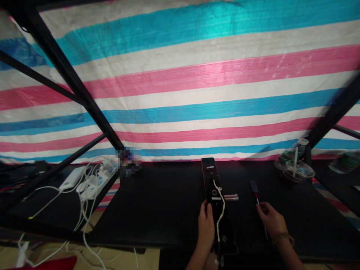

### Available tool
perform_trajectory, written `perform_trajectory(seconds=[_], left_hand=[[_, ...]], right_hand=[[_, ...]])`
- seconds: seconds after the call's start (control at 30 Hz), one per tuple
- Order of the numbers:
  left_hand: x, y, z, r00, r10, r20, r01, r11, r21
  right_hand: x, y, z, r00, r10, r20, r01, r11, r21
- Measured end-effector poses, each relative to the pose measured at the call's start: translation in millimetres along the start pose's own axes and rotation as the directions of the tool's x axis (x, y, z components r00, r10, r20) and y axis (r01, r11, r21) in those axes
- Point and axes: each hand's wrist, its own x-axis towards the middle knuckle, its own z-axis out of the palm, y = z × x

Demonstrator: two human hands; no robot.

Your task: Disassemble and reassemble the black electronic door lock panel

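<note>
A long black panel [210, 176], perhaps part of a door lock, lies lengthwise on the black table [157, 210]. A white cable [222, 213] runs along its upper face and hangs past the near end. My left hand [206, 225] is closed on the panel's left edge, thumb on top. To the right, my right hand [271, 219] pinches the thin metal shaft of a screwdriver [254, 187], whose blue and red handle points away from me. Beside the panel lies a small pinkish item [231, 197] in clear wrap.
A plastic cup [298, 171] with a straw and a bottle [302, 144] stand at the back right. White cables and a power strip [97, 185] crowd the left side. Black metal bars [84, 99] slope at both sides before a striped tarp [197, 82].
</note>
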Motion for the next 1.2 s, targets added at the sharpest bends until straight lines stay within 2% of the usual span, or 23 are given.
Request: perform_trajectory(seconds=[0.3,0.6,0.8,1.0,1.2], left_hand=[[-12.6,-13.1,-1.3,0.998,0.057,0.022,-0.056,0.998,-0.038],[-14.7,-10.4,-3.2,0.998,0.063,0.028,-0.063,0.998,-0.026],[-15.0,-9.6,-7.4,0.992,0.067,0.103,-0.063,0.997,-0.043],[-13.1,-7.6,-2.3,0.998,0.038,0.051,-0.033,0.994,-0.102],[1.1,2.8,1.8,1.0,-0.003,0.022,0.005,0.996,-0.091]], right_hand=[[0.2,0.7,1.1,1.0,0.016,0.004,-0.016,1.0,0.025],[-1.5,-3.3,-0.1,1.0,0.002,-0.014,-0.002,1.0,0.02],[-1.4,-3.7,-0.7,1.0,0.005,0.0,-0.005,1.0,0.023],[-0.5,-1.6,0.6,1.0,0.008,0.002,-0.008,1.0,0.005],[-2.7,-5.7,-1.4,1.0,0.009,-0.003,-0.009,1.0,0.013]])
